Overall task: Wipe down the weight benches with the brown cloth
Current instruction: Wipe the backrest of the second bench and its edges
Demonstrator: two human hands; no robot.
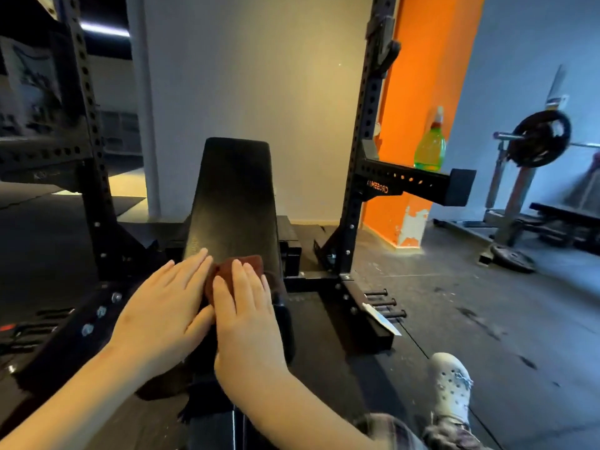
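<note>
A black weight bench [234, 193] runs away from me between the uprights of a black rack, its backrest tilted up. The brown cloth [247, 264] lies bunched on the bench at the foot of the backrest. My right hand [244, 303] presses flat on the cloth with straight fingers. My left hand [164, 303] lies flat beside it on the bench's left side, fingers straight, its thumb side touching the cloth's left edge. Most of the cloth is hidden under my hands.
Rack uprights [360, 151] stand on both sides of the bench. A green spray bottle [430, 151] stands on the right safety arm [418, 183]. A loaded barbell [540, 138] and another bench [568, 219] are at far right. My shoe [451, 384] rests on the floor.
</note>
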